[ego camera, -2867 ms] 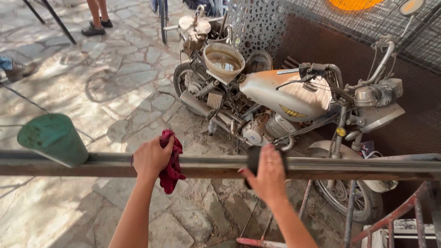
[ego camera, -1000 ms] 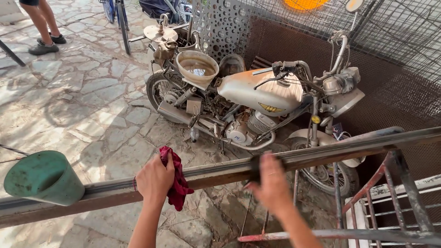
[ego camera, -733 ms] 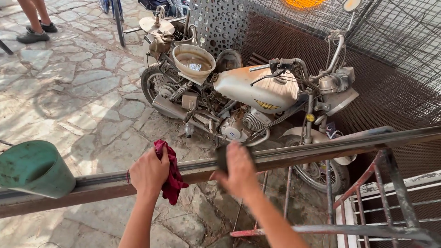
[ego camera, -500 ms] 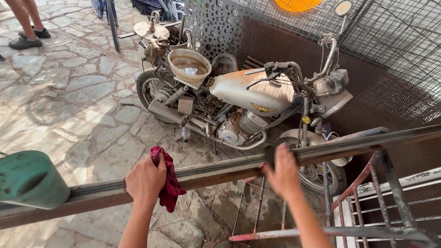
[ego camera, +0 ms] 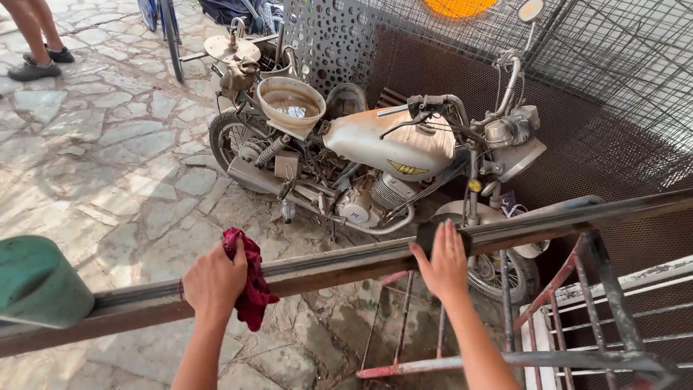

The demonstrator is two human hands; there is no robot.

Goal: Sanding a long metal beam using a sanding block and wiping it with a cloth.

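Head view: left hand (ego camera: 214,280) clamps a dark red rag (ego camera: 249,285) against the rusty steel rail (ego camera: 346,258); right hand (ego camera: 445,261) lies open-fingered on a black sanding pad (ego camera: 427,235) pressed on that rail. Dusty motorcycle (ego camera: 390,155) stands beyond, green bucket (ego camera: 36,282) at left.

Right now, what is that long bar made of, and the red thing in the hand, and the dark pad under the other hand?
The bar looks like steel: hard edges, dull brown-grey, rusty streaks. The rag in the left hand looks like soft cloth: it crumples and hangs in folds. The pad under the right hand is mostly hidden; dark and flat, maybe sandpaper or a sponge, but I cannot tell.
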